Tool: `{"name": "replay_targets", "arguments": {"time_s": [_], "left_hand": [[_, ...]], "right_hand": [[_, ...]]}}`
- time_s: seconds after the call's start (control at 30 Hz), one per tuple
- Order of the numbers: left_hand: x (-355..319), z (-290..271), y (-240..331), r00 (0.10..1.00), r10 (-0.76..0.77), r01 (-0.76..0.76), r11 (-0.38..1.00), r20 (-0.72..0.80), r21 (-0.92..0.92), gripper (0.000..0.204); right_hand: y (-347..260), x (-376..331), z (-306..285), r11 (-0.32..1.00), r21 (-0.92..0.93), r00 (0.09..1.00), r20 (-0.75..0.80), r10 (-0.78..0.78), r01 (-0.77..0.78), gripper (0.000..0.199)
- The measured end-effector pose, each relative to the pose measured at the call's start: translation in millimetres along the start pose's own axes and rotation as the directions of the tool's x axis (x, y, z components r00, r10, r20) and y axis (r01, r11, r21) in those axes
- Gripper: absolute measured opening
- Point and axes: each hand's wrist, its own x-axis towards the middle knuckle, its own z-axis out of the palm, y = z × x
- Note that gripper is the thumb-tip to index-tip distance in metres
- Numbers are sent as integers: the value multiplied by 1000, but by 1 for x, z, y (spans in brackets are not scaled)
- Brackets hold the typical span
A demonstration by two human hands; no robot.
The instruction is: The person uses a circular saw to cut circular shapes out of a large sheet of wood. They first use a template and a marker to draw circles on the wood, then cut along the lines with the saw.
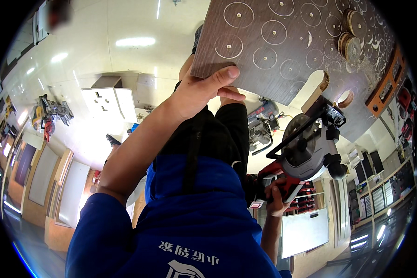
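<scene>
A dark grey-brown wood-grain board (245, 58) marked with scored circles lies at the upper right. My left hand (204, 92) holds its near-left corner, thumb over the top and fingers bent below the edge. In my right hand (275, 197) is the handle of a red and black circular saw (306, 148) with a round metal guard. Its front reaches the board's near edge, beside a notch and a round hole (345, 98). Loose cut discs (350, 48) and sawdust lie on the board. An orange slotted bar (387, 85) rests along its right side.
Below the board, a power tool (260, 127) stands on the floor. Further left are a white box (109, 104) and more power tools (51, 116). Panels (74, 194) lean at the lower left. A white panel (305, 231) and shelves (387, 194) stand at the right.
</scene>
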Motion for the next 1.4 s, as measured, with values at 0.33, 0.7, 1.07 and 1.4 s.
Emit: {"name": "replay_targets", "arguments": {"time_s": [0.33,0.7,1.07,1.4], "left_hand": [[-1,2,1,1000,-5,5,1000,8,12,49],[-1,2,1,1000,-12,12,1000,13,0,51],[-1,-1,1,1000,4,-5,999,24,33,49],[0,0,-1,1000,4,-5,999,26,32,48]], "right_hand": [[2,-1,-3,1000,3,1000,10,19,-19,20],[4,0,-6,1000,-17,999,54,-4,4,16],[2,-2,-3,1000,-2,999,39,-10,10,17],[7,0,-6,1000,14,999,29,-15,14,15]]}}
